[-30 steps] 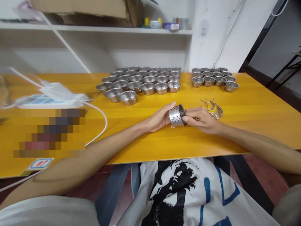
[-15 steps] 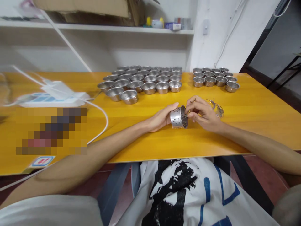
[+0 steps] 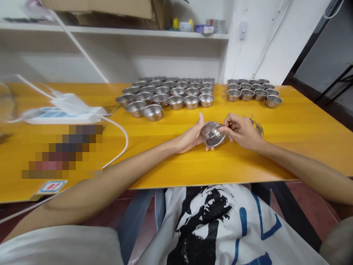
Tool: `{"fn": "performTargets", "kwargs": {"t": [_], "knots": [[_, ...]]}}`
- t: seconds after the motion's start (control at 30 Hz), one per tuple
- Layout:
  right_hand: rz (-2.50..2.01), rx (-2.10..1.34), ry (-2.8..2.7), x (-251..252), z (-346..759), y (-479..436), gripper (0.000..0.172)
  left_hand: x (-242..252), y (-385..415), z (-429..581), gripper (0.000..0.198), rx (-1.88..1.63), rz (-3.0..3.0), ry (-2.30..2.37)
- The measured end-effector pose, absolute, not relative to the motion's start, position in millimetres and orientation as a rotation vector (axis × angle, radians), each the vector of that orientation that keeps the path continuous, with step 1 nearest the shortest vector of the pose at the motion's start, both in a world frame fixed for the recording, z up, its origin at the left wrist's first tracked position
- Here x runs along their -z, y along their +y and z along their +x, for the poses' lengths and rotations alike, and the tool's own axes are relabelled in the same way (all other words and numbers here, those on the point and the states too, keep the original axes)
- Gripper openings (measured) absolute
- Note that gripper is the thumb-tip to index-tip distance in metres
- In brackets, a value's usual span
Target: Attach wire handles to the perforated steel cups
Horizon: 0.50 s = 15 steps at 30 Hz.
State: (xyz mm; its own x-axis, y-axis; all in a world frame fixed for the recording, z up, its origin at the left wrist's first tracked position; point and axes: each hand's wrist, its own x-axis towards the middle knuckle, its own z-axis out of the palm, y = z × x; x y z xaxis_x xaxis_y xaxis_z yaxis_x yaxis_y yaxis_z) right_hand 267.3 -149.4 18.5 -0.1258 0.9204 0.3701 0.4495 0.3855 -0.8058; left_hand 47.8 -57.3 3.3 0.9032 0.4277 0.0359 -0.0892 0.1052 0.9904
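Observation:
A small perforated steel cup (image 3: 212,134) is held above the yellow table (image 3: 176,162), tipped so its holed bottom faces me. My left hand (image 3: 190,138) cradles it from the left, thumb raised along its side. My right hand (image 3: 239,130) pinches the cup's right rim with its fingertips. Just behind the right hand lies a heap of thin wire rings (image 3: 257,127), partly hidden by the knuckles.
Several matching steel cups stand in a large group (image 3: 168,94) at the table's back and in a smaller group (image 3: 252,92) to the right. A white power strip (image 3: 63,110) with its cable (image 3: 121,141) lies at the left. A wall shelf (image 3: 138,33) runs behind.
The cup has turned from lying on its side, mouth to the right, to showing its holed bottom. My right hand moved from inside the rim to pinching its edge.

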Motion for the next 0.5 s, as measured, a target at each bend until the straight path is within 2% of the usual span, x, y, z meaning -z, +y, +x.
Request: {"fn": "performTargets", "kwargs": {"t": [0.17,0.3,0.5], "knots": [[-1.351,-0.578,-1.645,-15.4,273.4,-145.9,0.057,-4.7,-56.4,44.7,0.077,-0.431,1.408,0.257],[-1.361,-0.472,-1.643,-12.3,276.1,-144.5,0.052,-1.8,-56.7,44.4,0.079,-0.456,1.468,0.297],[-1.372,-0.637,-1.476,-13.7,297.1,-125.6,0.050,0.3,-47.8,44.7,0.075,-0.519,1.486,0.316]]}}
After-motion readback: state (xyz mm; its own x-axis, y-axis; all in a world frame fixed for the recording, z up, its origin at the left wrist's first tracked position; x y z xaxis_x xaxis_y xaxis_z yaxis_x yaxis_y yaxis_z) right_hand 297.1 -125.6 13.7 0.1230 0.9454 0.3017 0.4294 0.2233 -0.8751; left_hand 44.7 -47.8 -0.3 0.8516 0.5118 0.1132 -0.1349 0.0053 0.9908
